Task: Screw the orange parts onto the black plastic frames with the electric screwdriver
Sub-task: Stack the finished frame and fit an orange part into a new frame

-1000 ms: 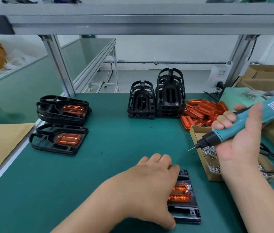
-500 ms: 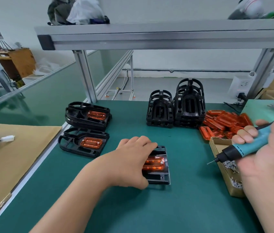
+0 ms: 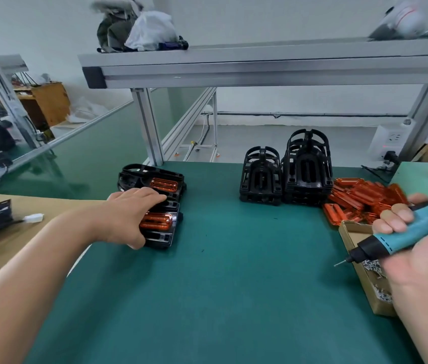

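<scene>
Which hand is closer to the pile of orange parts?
Right. The right hand, gripping the electric screwdriver, is beside the orange parts; the left hand holds a frame far across.

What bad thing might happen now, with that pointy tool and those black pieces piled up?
1. The left hand holds a finished frame right beside the finished stack, near the mat's left edge; set down crooked, it might slip or knock the stack.
2. The right hand grips the electric screwdriver, its bare bit over the open screw box; a bump might spill screws or poke a finger.
</scene>
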Available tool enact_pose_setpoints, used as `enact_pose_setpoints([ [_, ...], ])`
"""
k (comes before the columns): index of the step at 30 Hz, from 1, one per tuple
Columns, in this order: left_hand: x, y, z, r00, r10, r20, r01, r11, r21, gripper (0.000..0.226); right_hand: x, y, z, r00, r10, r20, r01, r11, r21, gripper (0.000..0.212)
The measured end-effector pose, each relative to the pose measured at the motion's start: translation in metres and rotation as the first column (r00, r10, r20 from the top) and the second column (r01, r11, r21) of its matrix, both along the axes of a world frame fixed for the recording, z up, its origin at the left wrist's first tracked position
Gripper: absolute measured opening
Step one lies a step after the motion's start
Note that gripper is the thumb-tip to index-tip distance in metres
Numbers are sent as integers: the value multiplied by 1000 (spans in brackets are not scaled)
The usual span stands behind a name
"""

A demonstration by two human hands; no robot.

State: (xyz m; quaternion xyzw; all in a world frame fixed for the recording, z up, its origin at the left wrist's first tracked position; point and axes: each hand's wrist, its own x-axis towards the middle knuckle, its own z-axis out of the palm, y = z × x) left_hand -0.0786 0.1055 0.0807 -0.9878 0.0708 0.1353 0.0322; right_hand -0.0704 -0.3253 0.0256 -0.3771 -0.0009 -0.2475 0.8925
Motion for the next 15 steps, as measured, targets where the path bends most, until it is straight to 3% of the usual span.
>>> enact_pose_setpoints([
  [2,2,2,-2,1000,5,-19,-5,1000,14,115,15,-12,0,1000,-19,6,19,998,-61,37],
  [4,3,3,-5,1000,7,-24,-6,1000,21,115,3,-20,-1,997,76,-9,-76,997,7,36],
  [15,-1,-3,-11,999,29,-39,-26,996,81,105,-3,-32,-6,998,70,1,-70,997,41,32],
])
